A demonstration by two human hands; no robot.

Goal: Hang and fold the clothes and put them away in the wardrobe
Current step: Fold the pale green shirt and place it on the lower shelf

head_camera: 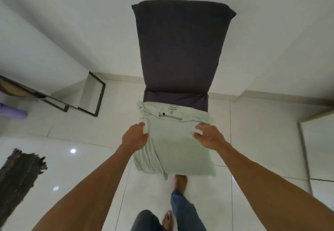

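A pale green T-shirt [173, 145], partly folded, lies on the seat of a chair with a dark grey cover [182, 49]. Its collar and label point toward the chair back, and its lower part hangs over the seat's front edge. My left hand [134, 137] grips the shirt's left side just below the shoulder, fingers curled round the fabric. My right hand [207, 135] holds the right side at the same height, fingers bent onto the cloth. The wardrobe is not in view.
A black metal frame table [90, 97] stands at the left by the white wall. A purple roll [14, 112] lies at the far left. A dark frayed mat [18, 176] lies on the glossy white tiles. My bare feet [179, 182] stand before the chair.
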